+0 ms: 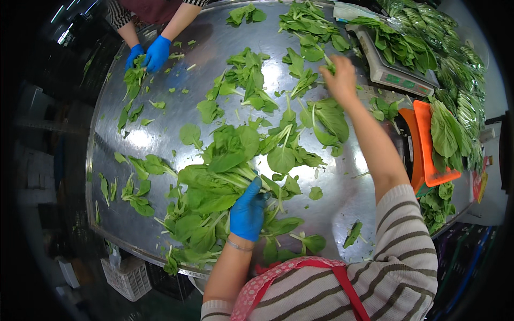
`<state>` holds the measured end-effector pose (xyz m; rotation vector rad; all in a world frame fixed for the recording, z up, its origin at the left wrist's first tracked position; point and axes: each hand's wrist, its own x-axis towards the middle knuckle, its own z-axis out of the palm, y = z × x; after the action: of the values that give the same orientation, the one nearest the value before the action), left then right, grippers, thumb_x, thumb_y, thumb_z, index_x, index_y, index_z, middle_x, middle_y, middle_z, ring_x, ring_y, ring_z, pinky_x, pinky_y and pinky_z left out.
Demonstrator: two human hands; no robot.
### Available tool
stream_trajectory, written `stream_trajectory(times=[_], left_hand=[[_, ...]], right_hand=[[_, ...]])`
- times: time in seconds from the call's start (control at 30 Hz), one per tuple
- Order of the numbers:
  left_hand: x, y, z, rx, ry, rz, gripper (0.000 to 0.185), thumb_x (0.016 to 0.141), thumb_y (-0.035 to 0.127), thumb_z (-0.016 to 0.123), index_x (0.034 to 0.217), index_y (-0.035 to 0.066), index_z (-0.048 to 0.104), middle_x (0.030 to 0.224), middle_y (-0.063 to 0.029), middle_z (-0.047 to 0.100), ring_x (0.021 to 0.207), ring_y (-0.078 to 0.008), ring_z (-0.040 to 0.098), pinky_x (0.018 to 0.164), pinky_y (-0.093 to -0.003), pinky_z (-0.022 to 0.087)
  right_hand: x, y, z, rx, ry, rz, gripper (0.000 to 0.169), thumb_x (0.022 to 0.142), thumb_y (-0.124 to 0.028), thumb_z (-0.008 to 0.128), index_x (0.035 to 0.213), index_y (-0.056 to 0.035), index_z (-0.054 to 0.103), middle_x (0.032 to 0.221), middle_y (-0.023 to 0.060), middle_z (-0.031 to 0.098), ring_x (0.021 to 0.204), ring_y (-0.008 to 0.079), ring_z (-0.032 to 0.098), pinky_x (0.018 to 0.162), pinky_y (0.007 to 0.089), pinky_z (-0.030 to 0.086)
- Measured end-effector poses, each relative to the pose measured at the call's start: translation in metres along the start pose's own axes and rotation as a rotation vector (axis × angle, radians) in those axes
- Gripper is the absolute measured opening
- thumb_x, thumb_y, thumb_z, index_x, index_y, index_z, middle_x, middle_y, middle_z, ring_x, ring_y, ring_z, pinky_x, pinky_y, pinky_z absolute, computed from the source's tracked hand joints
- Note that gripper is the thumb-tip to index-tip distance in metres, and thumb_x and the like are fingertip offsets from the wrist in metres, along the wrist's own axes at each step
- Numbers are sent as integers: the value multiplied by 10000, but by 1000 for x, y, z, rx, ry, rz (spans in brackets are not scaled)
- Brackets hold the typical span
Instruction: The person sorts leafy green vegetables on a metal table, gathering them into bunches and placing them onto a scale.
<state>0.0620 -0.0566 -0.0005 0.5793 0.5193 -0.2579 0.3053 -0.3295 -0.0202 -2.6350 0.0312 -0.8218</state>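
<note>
My left hand (247, 212), in a blue glove, grips a bunch of leafy greens (219, 176) by its pale stems, with the leaves fanning out to the left. More loose greens (200, 232) lie beneath and around this bunch on the metal table (152, 100). Bare and stretched far to the right, my right hand (341, 78) has a green stalk (330, 64) between thumb and fingers; the hand partly hides it. Beside that hand lie a small cluster of greens (304, 82) and a larger pile (307, 20).
Across the table a person's blue-gloved hands (150, 56) hold some greens. At right stand a digital scale (401, 78) loaded with greens and an orange scale tray (425, 140) with leaves. Clear-bagged greens (461, 72) are heaped beyond. A white crate (126, 277) sits below the table.
</note>
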Motion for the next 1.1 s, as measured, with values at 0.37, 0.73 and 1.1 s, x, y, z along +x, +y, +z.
stream_trajectory(times=[0.37, 0.73, 1.1], left_hand=[[-8, -9, -1, 20, 93, 49, 306, 781, 45, 645, 1074, 40, 556, 1005, -42, 593, 882, -138, 566, 761, -267, 444], [-44, -25, 4, 74, 29, -2, 281, 856, 177, 579, 1046, -29, 553, 1006, -62, 563, 908, -124, 505, 812, -266, 384], [-53, -22, 0, -173, -134, -52, 207, 878, 212, 539, 988, 38, 567, 915, -49, 591, 842, -149, 542, 744, -276, 437]], right_hand=[[-84, -78, -80, 380, -222, -318, 199, 702, -152, 683, 838, -39, 593, 889, 104, 592, 882, 276, 541, 798, 355, 406], [-182, -140, -133, 1176, -1021, 229, 239, 753, -132, 699, 939, -3, 621, 807, 44, 636, 716, 77, 569, 649, 228, 470], [-194, -152, -152, 1558, -828, 403, 142, 770, -16, 650, 874, -19, 553, 912, 51, 577, 835, 95, 532, 712, 234, 444]])
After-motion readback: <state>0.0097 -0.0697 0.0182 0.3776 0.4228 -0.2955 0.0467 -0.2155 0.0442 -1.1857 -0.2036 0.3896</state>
